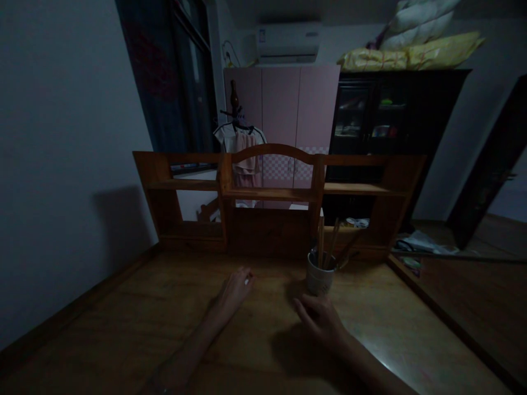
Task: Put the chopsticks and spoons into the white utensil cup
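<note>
My left hand (235, 288) rests on the wooden desk (144, 329), palm down, fingers loosely curled toward the desk's back, with a small white bit showing at the fingertips that I cannot make out. My right hand (319, 318) hovers just in front of a white cup (318, 280), fingers bent and close to its base; whether they touch it is unclear. The cup holds several wooden sticks or brushes (329, 241) leaning to the right.
A low wooden shelf unit (272, 192) stands along the desk's back edge. Behind it are a pink wardrobe (288, 109), a dark glass cabinet (382, 120) topped with bundles, hanging clothes (242, 153) and an air conditioner (288, 41). A wall lies to the left.
</note>
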`<state>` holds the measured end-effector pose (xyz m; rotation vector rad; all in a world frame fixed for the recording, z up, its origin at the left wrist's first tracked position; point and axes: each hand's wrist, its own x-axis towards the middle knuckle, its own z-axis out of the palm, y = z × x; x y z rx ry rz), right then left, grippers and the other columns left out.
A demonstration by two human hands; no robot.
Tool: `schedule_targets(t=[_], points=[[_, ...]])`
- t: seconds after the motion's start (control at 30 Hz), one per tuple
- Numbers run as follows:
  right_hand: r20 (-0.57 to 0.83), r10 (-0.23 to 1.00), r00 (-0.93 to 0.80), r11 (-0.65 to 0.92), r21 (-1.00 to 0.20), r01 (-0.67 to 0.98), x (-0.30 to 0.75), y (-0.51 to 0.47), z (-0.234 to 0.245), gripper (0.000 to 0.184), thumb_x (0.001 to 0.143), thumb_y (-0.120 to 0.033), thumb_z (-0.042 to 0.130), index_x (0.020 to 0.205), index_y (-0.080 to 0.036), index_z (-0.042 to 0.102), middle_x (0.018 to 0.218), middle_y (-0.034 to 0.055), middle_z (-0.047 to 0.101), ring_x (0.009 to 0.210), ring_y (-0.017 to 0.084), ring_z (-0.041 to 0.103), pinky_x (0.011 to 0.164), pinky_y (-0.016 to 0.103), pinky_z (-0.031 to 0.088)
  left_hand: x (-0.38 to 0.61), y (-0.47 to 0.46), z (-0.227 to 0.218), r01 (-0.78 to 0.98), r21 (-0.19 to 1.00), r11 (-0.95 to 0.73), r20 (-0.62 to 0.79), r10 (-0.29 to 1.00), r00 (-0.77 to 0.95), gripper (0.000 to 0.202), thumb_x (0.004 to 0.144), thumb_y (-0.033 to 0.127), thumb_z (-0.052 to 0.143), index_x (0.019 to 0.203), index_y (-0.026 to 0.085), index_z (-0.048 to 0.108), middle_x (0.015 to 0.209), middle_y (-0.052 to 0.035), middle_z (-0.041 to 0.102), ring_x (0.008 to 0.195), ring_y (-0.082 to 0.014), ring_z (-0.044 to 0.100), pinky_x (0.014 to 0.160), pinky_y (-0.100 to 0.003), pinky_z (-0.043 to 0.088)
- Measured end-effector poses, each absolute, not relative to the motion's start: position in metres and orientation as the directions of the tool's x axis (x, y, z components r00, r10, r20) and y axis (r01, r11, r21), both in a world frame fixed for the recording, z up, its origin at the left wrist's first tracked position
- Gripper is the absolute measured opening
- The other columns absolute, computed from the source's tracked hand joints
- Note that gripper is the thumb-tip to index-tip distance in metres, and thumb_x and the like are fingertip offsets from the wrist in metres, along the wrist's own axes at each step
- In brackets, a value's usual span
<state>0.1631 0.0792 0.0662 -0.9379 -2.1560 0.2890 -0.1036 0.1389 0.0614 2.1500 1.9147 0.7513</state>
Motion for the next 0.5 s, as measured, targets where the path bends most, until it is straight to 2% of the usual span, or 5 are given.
schedule_targets(t=[0.2, 0.3, 0.37, 0.43, 0.5], points=[[0.562, 0.714, -0.417, 0.697, -0.508, 0.507, 0.164, 0.080, 0.070, 0.036, 0.096, -0.030, 0.041, 0.062, -0.018, 0.039, 0.055, -0.0044, 0.040, 0.049, 0.007, 0.038, 0.051, 0.024, 0.022, -0.123, 0.144, 0.076, 0.741, 0.639, -0.206, 0.110, 0.978, 0.177, 0.035, 0.080, 0.041, 0.056, 0.091, 0.011, 0.070, 0.085, -0.0078, 0.071, 0.081, -0.0217, 0.064, 0.070, -0.027, 0.047], [0.556, 0.726, -0.404, 0.682, -0.508, 0.525, 0.166, 0.082, 0.070, 0.037, 0.096, -0.031, 0.042, 0.061, -0.018, 0.039, 0.054, -0.0045, 0.039, 0.048, 0.007, 0.037, 0.050, 0.024, 0.021, -0.137, 0.139, 0.105, 0.687, 0.700, -0.196, 0.006, 0.963, 0.269, 0.035, 0.071, 0.043, 0.065, 0.088, 0.012, 0.072, 0.080, -0.0059, 0.072, 0.075, -0.0214, 0.065, 0.065, -0.027, 0.047], [0.559, 0.732, -0.390, 0.674, -0.506, 0.538, 0.166, 0.082, 0.069, 0.037, 0.095, -0.031, 0.042, 0.061, -0.018, 0.040, 0.053, -0.0042, 0.039, 0.047, 0.008, 0.038, 0.050, 0.024, 0.021, -0.141, 0.134, 0.136, 0.618, 0.763, -0.190, -0.091, 0.915, 0.394, 0.037, 0.067, 0.041, 0.070, 0.092, 0.015, 0.073, 0.083, -0.0053, 0.073, 0.078, -0.0216, 0.065, 0.069, -0.027, 0.047], [0.563, 0.733, -0.381, 0.670, -0.505, 0.544, 0.166, 0.083, 0.067, 0.037, 0.095, -0.032, 0.043, 0.061, -0.017, 0.042, 0.053, -0.0037, 0.041, 0.047, 0.008, 0.039, 0.050, 0.024, 0.021, -0.137, 0.130, 0.170, 0.596, 0.765, -0.246, -0.072, 0.886, 0.458, 0.036, 0.066, 0.041, 0.073, 0.093, 0.018, 0.073, 0.088, -0.0037, 0.073, 0.086, -0.0220, 0.065, 0.075, -0.027, 0.047], [0.562, 0.733, -0.384, 0.671, -0.506, 0.541, 0.166, 0.083, 0.066, 0.037, 0.095, -0.032, 0.043, 0.061, -0.017, 0.043, 0.053, -0.0035, 0.042, 0.047, 0.008, 0.040, 0.050, 0.024, 0.021, -0.121, 0.128, 0.203, 0.584, 0.750, -0.311, 0.029, 0.897, 0.441, 0.035, 0.065, 0.042, 0.074, 0.092, 0.019, 0.073, 0.087, -0.0035, 0.073, 0.086, -0.0222, 0.065, 0.077, -0.028, 0.047]])
